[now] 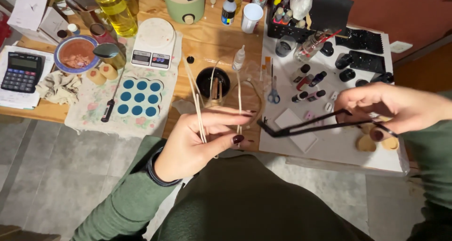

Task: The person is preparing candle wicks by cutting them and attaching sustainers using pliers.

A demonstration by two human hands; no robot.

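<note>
My left hand (200, 140) pinches a bundle of thin pale wicks (197, 97) between thumb and fingers, held upright over the table's front edge; one more wick (239, 97) rises beside it. My right hand (388, 107) grips long black tweezers (310, 125), whose tips point left toward the wicks and stop just short of my left fingers. A dark round container (213, 81) stands behind the wicks.
A blue mould (139, 97) with round cavities, a white kitchen scale (153, 45), a calculator (21, 71), a bowl of reddish paste (76, 53), an oil bottle (114, 8), scissors (273, 92), small dye bottles (308, 81) and round wax pieces (366, 143) crowd the wooden table (212, 34).
</note>
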